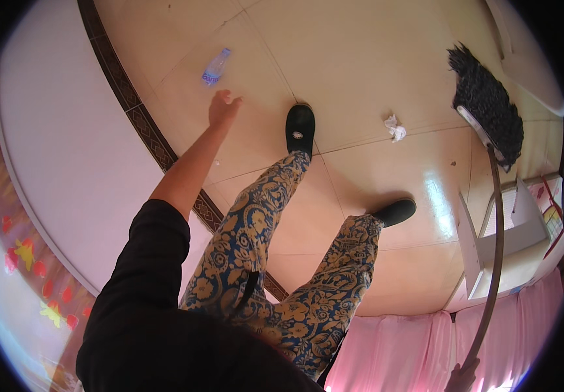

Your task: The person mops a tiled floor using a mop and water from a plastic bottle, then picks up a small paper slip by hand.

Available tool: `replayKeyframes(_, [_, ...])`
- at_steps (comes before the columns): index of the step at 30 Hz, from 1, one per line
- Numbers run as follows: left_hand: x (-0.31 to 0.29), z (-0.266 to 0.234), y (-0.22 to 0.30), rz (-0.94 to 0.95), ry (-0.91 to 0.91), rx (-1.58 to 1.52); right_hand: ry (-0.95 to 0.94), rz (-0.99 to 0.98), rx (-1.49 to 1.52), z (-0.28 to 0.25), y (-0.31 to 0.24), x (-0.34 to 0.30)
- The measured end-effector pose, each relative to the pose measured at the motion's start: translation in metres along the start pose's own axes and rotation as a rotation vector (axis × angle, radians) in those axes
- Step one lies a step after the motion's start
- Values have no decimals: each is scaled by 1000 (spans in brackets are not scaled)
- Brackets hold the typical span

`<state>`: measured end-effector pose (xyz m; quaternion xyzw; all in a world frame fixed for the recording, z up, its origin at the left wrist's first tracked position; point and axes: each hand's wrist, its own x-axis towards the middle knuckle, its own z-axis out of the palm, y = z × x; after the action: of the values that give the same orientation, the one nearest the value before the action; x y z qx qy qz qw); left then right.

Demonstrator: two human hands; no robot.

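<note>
My left arm stretches down toward the floor. The left hand (224, 107) is open, its thumb apart from its bent fingers, with nothing in it. Just beyond its fingertips a clear plastic bottle (216, 67) with a blue label lies on its side; hand and bottle look apart. At the lower right edge my right hand (461, 379) is wrapped round the long handle of a mop (491, 108). The mop's shaggy black head, with a pale clamp, rests at the upper right. Part of the right hand is cut off by the picture's edge.
A crumpled white tissue (395, 129) lies on the tiled floor (354, 59) between my feet and the mop. On the left runs a pale wall (66, 130) with a dark patterned skirting border. A white shelf unit (514, 248) and pink curtains (393, 346) stand at the right.
</note>
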<state>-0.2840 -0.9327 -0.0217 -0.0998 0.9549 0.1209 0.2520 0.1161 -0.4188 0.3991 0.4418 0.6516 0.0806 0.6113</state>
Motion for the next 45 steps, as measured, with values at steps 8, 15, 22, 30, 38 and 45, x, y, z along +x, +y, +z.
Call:
replayKeyframes(8, [142,12,-55,294,134,383,390,-84,-154,-30,69,80])
replayKeyframes(15, [177,59,-54,96,-137,642,111,168,-94,-64,0,53])
replayKeyframes(22, [159,67,-103,189,-214,727,-17,284,-116,-47,3,65])
replayKeyframes(30, [79,29,-11,361,-332,478,-97,-21,248,-29,-14,99])
replayKeyframes(38, [-42,1,170,343,-538,-135,-385,-230,918,79,-81,107])
replayKeyframes(45, [-147,-18,276,626,-589,-54,-818,-382,2123,165,-105,100])
